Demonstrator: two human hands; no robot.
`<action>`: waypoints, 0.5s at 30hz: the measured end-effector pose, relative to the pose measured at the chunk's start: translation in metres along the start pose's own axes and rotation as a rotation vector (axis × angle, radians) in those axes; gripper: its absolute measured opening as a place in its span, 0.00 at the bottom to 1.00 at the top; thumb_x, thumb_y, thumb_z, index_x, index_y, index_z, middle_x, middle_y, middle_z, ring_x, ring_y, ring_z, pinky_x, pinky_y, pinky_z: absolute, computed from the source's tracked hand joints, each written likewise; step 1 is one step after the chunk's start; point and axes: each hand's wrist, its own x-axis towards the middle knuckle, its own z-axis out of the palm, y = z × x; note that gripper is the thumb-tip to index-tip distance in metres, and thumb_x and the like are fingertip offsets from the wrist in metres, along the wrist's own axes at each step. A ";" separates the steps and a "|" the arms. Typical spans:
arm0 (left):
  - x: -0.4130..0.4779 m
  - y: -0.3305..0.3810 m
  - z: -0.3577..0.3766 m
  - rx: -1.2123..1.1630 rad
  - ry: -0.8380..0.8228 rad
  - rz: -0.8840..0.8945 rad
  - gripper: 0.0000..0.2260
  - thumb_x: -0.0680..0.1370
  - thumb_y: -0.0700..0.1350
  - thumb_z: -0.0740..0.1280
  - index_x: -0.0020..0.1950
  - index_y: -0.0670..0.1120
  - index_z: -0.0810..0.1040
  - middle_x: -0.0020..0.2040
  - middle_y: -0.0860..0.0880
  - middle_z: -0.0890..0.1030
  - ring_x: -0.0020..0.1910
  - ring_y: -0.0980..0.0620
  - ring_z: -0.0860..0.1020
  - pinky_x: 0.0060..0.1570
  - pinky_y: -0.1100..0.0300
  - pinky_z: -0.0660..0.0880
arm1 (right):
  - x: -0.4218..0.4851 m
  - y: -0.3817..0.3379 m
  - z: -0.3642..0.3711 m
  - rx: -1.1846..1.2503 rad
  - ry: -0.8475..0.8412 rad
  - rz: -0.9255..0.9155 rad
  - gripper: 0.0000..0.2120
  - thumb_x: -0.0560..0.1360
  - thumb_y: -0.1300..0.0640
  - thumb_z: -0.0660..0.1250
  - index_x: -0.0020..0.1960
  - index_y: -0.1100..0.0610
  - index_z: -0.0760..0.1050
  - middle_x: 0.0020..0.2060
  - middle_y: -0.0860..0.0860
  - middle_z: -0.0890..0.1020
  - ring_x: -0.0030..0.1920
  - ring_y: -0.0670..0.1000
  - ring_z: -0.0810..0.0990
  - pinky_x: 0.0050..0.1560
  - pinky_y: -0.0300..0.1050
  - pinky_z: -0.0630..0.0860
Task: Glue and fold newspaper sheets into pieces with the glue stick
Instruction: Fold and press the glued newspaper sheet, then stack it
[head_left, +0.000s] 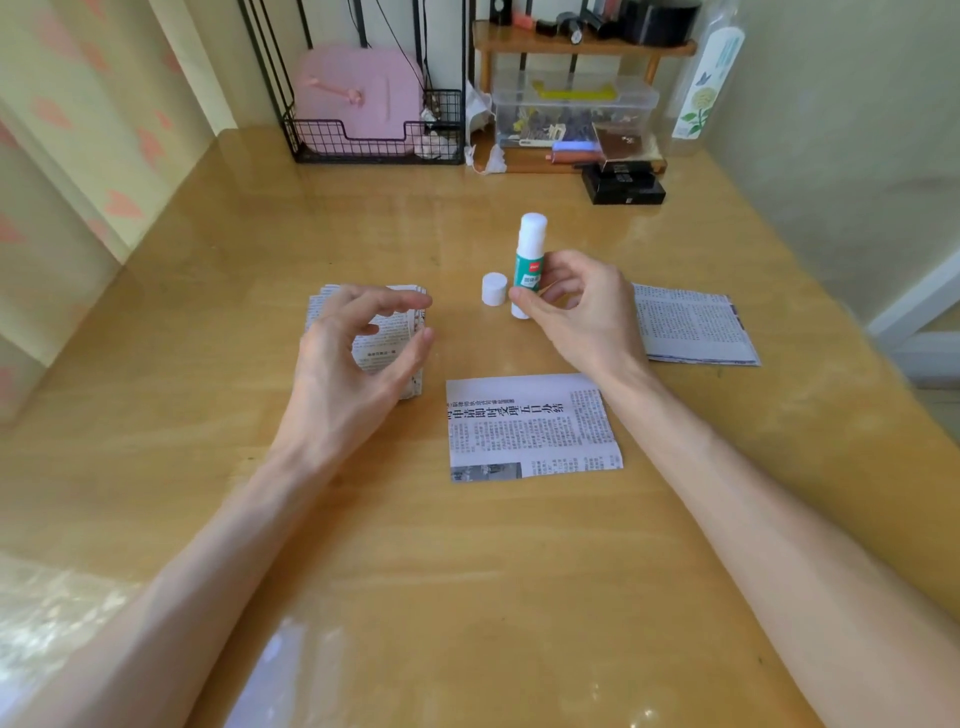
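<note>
Table (208, 291): wooden, glossy. One flat newspaper sheet (530, 426) lies at ctr, nearest the person; no glue seen on it. Spare sheets (696, 327) are stacked to the R, and folded pieces (376, 353) are piled to the L. L hand (358, 358) hovers over that pile, fingers and thumb curved in a loose C, nothing in it. R hand (576, 306) pinches the glue stick (530, 265) low on the barrel btwn thumb and fingertips. Stick is upright, glue end up, just beyond the ctr sheet. Cap (494, 289) is off and stands just beside the stick.

Step judged: bring glue to the ctr sheet.
- Lay L hand flat on the sheet to pin it; thin paper will likely drag w/ the stick.
- Invert the stick and run a light, even band along one edge, w/o overrun onto the table.
- Fold at once and press the seam.
- Keep the cap within reach.

Not determinable:
- No. of pieces in the L pile (hand over it).
- No. of spare sheets.
- Whether the stick base touches the table (R hand covers it).
- Label text on the stick (too small).
</note>
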 end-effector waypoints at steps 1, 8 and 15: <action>0.000 0.000 0.001 0.004 -0.005 0.004 0.10 0.79 0.44 0.75 0.60 0.54 0.83 0.58 0.57 0.81 0.61 0.56 0.78 0.62 0.51 0.76 | 0.000 0.001 -0.001 0.000 0.008 0.001 0.11 0.73 0.55 0.81 0.54 0.52 0.83 0.40 0.37 0.84 0.36 0.35 0.81 0.38 0.27 0.69; 0.000 -0.002 0.000 0.013 -0.013 0.004 0.11 0.79 0.45 0.75 0.61 0.52 0.84 0.59 0.57 0.81 0.63 0.57 0.78 0.63 0.52 0.75 | 0.001 0.005 0.000 -0.039 0.015 0.012 0.12 0.73 0.54 0.80 0.54 0.49 0.83 0.41 0.36 0.85 0.42 0.40 0.83 0.38 0.26 0.70; -0.001 -0.003 0.001 0.029 -0.018 0.017 0.10 0.79 0.45 0.75 0.60 0.52 0.84 0.60 0.55 0.82 0.63 0.57 0.77 0.62 0.53 0.75 | 0.000 0.005 -0.001 -0.043 0.018 0.028 0.13 0.72 0.53 0.81 0.54 0.49 0.82 0.42 0.37 0.85 0.42 0.41 0.84 0.41 0.33 0.74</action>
